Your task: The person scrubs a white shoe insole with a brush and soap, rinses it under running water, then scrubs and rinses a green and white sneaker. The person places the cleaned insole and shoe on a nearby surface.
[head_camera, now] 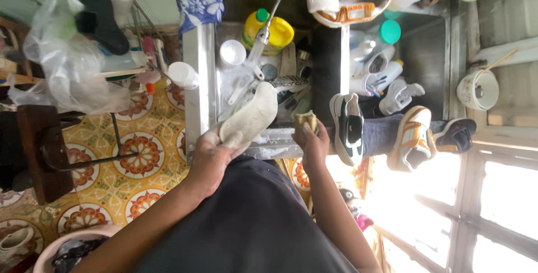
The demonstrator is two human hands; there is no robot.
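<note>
I see the sink (269,144) crowded with brushes (286,85) and bottles (268,33). Shoes (386,130) block the right; only the near rim stays free.

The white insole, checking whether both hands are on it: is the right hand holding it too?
No, the right hand holds a small sponge; only the left hand grips the white insole.

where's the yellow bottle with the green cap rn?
Head view, upper middle: the yellow bottle stands at the back of the steel sink, beside the yellow tub and behind the faucet.
</note>
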